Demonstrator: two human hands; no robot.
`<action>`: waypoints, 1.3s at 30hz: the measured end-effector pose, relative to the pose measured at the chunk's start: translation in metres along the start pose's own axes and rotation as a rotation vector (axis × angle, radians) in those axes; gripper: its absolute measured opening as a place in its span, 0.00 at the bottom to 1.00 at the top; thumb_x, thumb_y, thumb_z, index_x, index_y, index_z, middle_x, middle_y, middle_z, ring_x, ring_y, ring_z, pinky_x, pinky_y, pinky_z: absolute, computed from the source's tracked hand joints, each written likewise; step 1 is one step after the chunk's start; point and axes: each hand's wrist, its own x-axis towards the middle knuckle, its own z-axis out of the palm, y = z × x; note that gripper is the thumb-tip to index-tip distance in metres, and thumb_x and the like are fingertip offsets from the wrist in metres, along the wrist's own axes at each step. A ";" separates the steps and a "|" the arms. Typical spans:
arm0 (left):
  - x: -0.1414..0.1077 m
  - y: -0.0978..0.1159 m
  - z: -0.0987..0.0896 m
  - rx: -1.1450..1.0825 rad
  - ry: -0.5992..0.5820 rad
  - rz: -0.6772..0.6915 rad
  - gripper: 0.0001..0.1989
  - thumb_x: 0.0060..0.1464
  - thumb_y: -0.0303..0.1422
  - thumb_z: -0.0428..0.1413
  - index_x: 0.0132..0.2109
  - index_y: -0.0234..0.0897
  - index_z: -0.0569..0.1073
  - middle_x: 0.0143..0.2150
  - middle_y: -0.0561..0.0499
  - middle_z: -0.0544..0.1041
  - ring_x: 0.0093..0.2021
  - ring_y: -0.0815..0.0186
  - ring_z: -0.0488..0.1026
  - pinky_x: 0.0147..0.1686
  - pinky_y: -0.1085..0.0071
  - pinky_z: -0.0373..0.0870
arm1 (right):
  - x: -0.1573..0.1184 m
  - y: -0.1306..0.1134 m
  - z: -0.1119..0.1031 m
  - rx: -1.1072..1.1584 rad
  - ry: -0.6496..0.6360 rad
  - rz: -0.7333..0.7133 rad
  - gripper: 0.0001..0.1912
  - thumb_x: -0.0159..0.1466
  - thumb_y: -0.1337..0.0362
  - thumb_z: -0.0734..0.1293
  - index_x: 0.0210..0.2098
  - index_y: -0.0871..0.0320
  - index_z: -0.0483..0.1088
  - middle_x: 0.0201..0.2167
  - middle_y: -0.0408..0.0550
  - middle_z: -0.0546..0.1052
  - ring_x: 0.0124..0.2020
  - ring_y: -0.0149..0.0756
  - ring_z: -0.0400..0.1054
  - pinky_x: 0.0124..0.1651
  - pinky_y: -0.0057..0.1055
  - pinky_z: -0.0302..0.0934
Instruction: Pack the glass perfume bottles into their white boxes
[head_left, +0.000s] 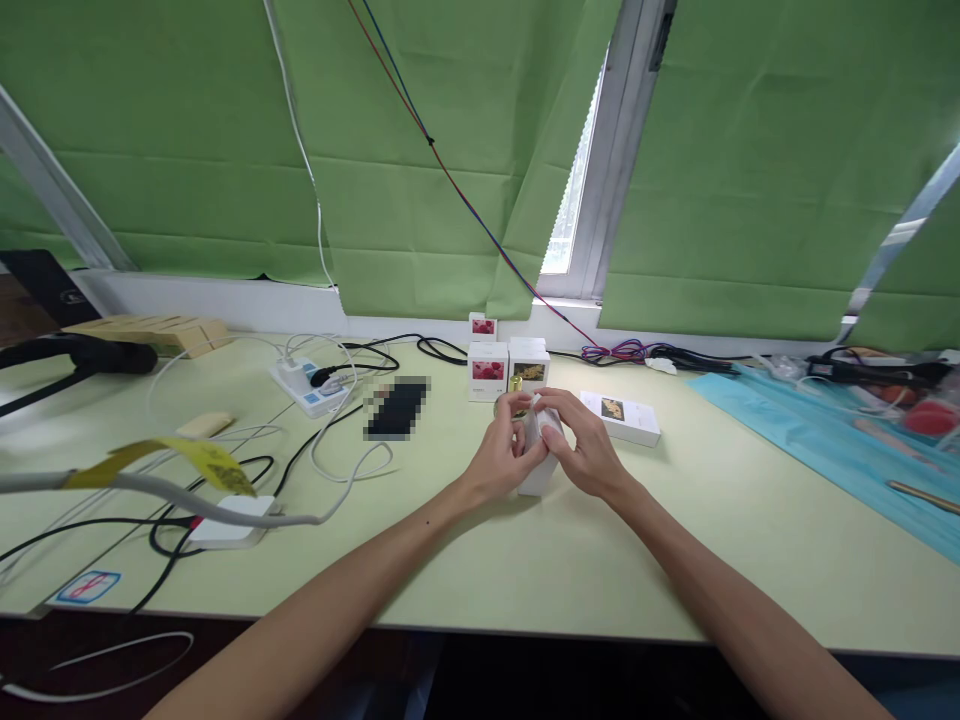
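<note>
Both my hands close around a small white box that stands upright on the pale table. My left hand grips its left side, and my right hand grips its right side with the thumb near the top. My fingers cover much of the upper part. Just behind my left fingers shows a gold-capped bottle, mostly hidden. Further back stand white boxes, one with a pink flower picture and one with a yellow flower picture. To the right of my hands lies another white box.
Left of my hands is a pixelated dark object. A power strip, a white adapter and tangled cables spread over the left side. Blue sheeting covers the table's right side. Green blinds hang behind.
</note>
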 end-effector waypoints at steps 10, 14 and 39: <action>0.002 -0.003 -0.002 -0.010 -0.029 0.026 0.28 0.59 0.46 0.57 0.59 0.44 0.55 0.56 0.44 0.66 0.27 0.77 0.60 0.28 0.73 0.64 | 0.001 0.001 -0.001 -0.018 -0.002 -0.023 0.11 0.68 0.64 0.59 0.48 0.53 0.68 0.52 0.54 0.74 0.57 0.46 0.68 0.56 0.45 0.66; 0.002 -0.005 -0.003 -0.008 -0.036 0.035 0.28 0.60 0.45 0.57 0.59 0.43 0.55 0.56 0.44 0.67 0.26 0.77 0.60 0.28 0.73 0.64 | 0.000 0.002 -0.001 -0.033 -0.005 -0.019 0.11 0.69 0.64 0.58 0.48 0.53 0.68 0.52 0.55 0.74 0.56 0.47 0.68 0.55 0.46 0.66; 0.002 -0.005 -0.002 -0.010 -0.020 0.054 0.27 0.59 0.46 0.57 0.59 0.44 0.55 0.56 0.44 0.66 0.27 0.76 0.60 0.27 0.73 0.64 | 0.001 0.000 -0.001 -0.055 -0.003 -0.026 0.10 0.68 0.64 0.58 0.47 0.53 0.67 0.51 0.54 0.74 0.53 0.47 0.70 0.52 0.44 0.67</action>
